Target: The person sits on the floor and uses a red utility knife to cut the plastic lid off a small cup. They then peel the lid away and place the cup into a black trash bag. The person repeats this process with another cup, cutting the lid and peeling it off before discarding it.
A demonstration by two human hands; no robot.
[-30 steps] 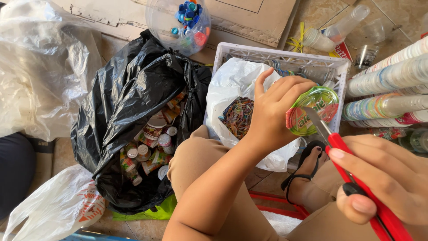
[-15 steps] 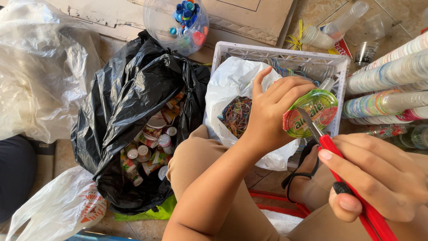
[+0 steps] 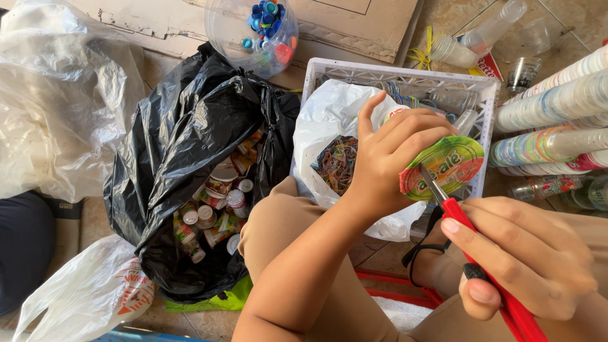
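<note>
Cutting at lid | left hand (image 3: 386,161) grip wrapped round plastic cup (image 3: 446,166) above white crate (image 3: 487,95) | right hand (image 3: 519,259) clenched on red cutter (image 3: 481,253), blade touching foil lid (still sealed) | many containers left in black bag (image 3: 183,133)

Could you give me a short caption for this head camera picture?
Left hand grips a foil-lidded plastic cup while right hand presses a red utility knife to its lid.

hands (image 3: 392,158): 2, bare | forearms: no sleeves | legs: tan trousers (image 3: 285,221) | foot: black sandal strap (image 3: 424,247)
</note>
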